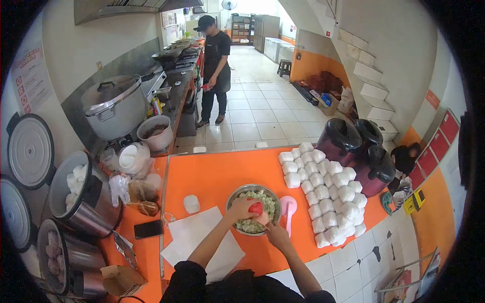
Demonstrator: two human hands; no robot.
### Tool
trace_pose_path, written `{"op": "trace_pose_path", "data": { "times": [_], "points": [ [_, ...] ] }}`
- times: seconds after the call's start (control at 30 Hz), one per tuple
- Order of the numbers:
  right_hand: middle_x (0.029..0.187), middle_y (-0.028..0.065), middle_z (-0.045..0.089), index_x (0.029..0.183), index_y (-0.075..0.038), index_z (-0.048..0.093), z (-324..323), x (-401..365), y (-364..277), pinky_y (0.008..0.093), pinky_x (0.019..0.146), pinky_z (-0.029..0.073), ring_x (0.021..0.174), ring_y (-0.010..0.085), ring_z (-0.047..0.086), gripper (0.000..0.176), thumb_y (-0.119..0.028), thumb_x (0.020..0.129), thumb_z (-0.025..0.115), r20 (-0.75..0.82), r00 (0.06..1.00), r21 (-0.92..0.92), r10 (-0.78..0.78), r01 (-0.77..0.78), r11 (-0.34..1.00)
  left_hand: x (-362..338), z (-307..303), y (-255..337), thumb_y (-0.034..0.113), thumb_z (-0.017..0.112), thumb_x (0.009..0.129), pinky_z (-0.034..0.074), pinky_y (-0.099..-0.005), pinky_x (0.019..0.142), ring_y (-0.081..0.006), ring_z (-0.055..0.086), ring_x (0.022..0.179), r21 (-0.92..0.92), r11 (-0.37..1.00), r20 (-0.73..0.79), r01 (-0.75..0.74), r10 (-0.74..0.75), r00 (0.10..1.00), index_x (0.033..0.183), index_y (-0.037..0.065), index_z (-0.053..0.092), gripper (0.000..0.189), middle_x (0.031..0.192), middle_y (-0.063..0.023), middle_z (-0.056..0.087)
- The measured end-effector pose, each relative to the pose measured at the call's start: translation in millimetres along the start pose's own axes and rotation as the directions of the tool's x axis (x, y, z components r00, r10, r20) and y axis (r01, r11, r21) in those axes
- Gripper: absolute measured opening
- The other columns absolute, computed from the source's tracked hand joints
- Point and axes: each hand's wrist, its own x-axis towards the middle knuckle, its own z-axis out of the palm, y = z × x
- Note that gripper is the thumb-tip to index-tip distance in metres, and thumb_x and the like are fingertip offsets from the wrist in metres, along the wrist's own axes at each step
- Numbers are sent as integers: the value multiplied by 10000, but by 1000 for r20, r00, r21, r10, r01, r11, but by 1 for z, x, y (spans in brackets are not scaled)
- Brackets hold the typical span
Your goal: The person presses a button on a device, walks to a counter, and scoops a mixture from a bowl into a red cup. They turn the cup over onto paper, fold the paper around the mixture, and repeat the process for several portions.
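A round metal bowl [230, 194] of pale green-and-white food, which looks like rice, sits on the orange table. Over its left part, my left hand [241, 208] is closed around a small red cup-like thing [256, 208]. My right hand [277, 236] is closed at the bowl's near right rim. A pale pink spoon-like thing [262, 218] reaches from it over the food; its handle is hidden by the fingers. Right of the bowl lies a pink rice paddle [288, 206]. White paper sheets [202, 240] lie left of the bowl, below a white wrapped bundle [191, 203].
Many white wrapped bundles [328, 202] are stacked at right, beside dark lidded containers [376, 171]. On the left are a phone [148, 230], a plastic glove [120, 189] and tall metal pots [83, 202]. A person [214, 65] stands by the stoves; another [405, 159] is at far right.
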Motion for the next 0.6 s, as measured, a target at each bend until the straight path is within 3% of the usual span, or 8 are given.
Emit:
{"op": "trace_pose_path", "data": {
  "times": [0.07,0.17,0.2,0.27,0.4,0.5,0.6],
  "points": [
    [1034,204,541,1124,-62,426,-12,-10,3,468,653,483,833,392,581,359,-228,827,540,-80,997,57,-5,10,998,4,-7,0,433,677,675,384,-464,876,-325,513,1037,-45,998,-158,-38,30,987,1215,250,493,600,1074,-156,572],
    [972,203,577,1122,-42,407,-16,-13,18,460,666,476,835,386,584,369,-218,829,547,-99,995,134,-5,18,991,8,-18,-1,390,674,713,402,-432,879,-314,524,1040,11,992,-401,123,-108,910,1218,194,489,572,1089,-158,568],
    [943,201,590,1116,-37,405,-15,-14,22,457,669,473,832,384,585,368,-212,827,550,-85,996,159,-6,19,987,13,-13,-11,369,670,728,408,-419,881,-309,527,1041,-169,980,-439,101,-166,883,1218,170,486,560,1094,-158,567],
    [891,199,601,1098,-36,407,-15,-12,26,458,668,472,822,390,584,360,-200,818,563,-75,997,209,-13,29,977,21,7,-37,325,664,757,418,-391,883,-298,534,1042,-511,859,-471,33,-312,825,1219,123,478,538,1105,-157,565],
    [848,203,610,1070,-32,414,-16,-4,28,460,665,468,808,391,587,347,-183,804,578,27,1000,223,17,-22,975,13,4,-27,277,653,783,429,-354,881,-289,542,1038,-493,867,-508,69,-351,786,1210,81,473,503,1128,-151,556],
    [859,206,615,1044,-27,432,2,1,46,455,668,468,808,388,589,332,-179,794,588,-41,998,336,-55,65,940,8,0,-25,284,649,784,430,-354,878,-289,541,1038,-498,863,-504,86,-368,782,1204,85,476,496,1135,-149,551],
    [883,191,623,1013,-20,482,-27,-9,33,439,675,475,815,375,597,294,-174,791,597,-9,1000,338,-4,7,941,-18,9,-11,288,648,784,435,-357,866,-289,548,1026,-474,861,-458,182,-418,785,1196,83,482,489,1134,-151,549]
  ]
}}
